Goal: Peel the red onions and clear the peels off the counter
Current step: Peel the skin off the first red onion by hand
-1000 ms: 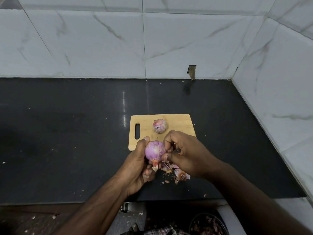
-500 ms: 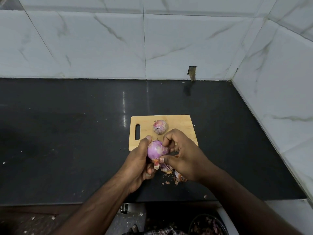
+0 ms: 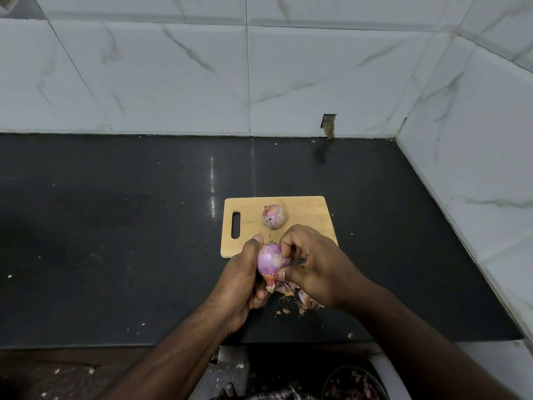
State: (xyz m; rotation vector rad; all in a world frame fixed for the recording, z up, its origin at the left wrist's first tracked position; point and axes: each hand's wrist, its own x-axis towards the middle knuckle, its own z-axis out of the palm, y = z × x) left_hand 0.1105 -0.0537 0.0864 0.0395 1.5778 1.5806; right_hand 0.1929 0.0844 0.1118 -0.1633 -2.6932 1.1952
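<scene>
My left hand (image 3: 239, 284) grips a purple, partly peeled red onion (image 3: 268, 259) just above the counter, in front of the cutting board; its dry root end points down toward me. My right hand (image 3: 317, 267) is curled against the onion's right side with the thumb on its lower skin. It holds what looks like a small knife (image 3: 298, 261), of which only a thin dark strip shows. A second red onion (image 3: 275, 216) lies on the wooden cutting board (image 3: 311, 215). Loose peels (image 3: 285, 287) lie on the counter under my hands.
The black counter (image 3: 129, 241) runs left and meets white tiled walls at the back and right. Peel crumbs (image 3: 285, 310) dot the counter near its front edge. Below the edge at bottom right stands a dark bowl (image 3: 354, 382) with peel scraps.
My hands and the onion have stayed in about the same place. The right hand has shifted slightly around the onion's side and the dark strip now shows.
</scene>
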